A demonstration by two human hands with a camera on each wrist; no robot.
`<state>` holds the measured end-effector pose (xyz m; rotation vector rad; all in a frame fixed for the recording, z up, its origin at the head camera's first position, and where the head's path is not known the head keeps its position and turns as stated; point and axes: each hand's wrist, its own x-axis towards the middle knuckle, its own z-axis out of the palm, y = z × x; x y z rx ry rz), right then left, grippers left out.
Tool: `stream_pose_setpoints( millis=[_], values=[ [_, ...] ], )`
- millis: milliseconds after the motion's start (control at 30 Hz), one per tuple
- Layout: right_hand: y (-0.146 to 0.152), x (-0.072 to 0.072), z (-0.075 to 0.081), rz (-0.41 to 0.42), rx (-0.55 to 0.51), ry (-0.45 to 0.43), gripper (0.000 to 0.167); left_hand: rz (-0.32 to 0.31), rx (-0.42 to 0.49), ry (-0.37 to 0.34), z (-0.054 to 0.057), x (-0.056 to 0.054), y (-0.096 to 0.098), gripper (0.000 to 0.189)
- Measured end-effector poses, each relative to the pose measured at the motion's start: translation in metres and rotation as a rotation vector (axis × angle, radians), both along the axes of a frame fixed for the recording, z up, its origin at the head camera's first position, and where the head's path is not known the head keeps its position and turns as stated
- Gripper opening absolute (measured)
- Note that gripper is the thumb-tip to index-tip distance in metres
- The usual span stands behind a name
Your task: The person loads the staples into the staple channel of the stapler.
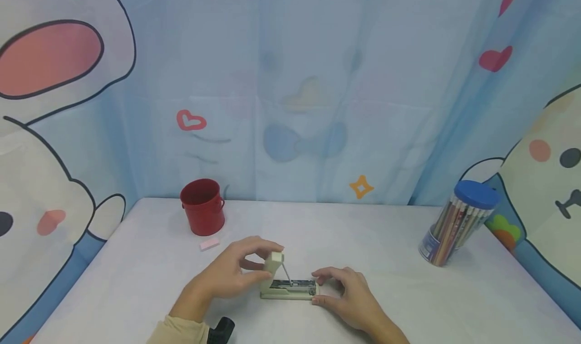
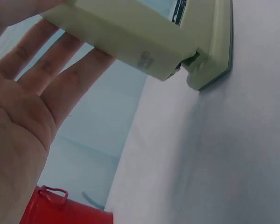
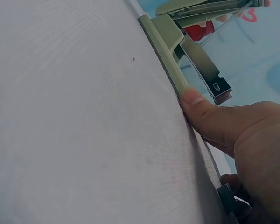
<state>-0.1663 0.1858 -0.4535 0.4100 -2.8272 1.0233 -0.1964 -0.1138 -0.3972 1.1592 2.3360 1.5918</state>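
Observation:
A pale green stapler [image 1: 290,294] lies on the white table with its top cover swung up steeply, the dark metal magazine exposed. My left hand [image 1: 245,268] grips the raised cover [image 2: 116,35] between thumb and fingers. A thin metal rod [image 1: 287,272] slants from the cover down to the magazine [image 3: 203,65]. At the other end of the base, my right hand [image 1: 347,298] holds it with thumb and fingers, the thumb [image 3: 196,102] against the base edge. A small dark ridged piece [image 3: 227,198] shows by the right hand's lower fingers.
A red bucket [image 1: 203,210] stands at the back left, with a small pink block [image 1: 209,244] in front of it. A clear jar of pencils with a blue lid [image 1: 476,194] stands at the right. A blue printed curtain [image 1: 299,182] hangs behind the table.

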Motion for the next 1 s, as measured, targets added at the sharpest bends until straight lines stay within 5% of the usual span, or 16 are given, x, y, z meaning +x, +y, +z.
stream_pose_setpoints(
  millis=[433,1000],
  values=[
    [0.002,0.002,-0.002,0.019,-0.023,0.01,0.048,0.116,0.047,0.067,0.008,0.0,-0.019,0.031],
    [0.0,0.002,-0.003,-0.016,-0.069,-0.012,0.052,0.06,0.121,0.037,0.011,0.001,-0.022,0.028]
  ],
)
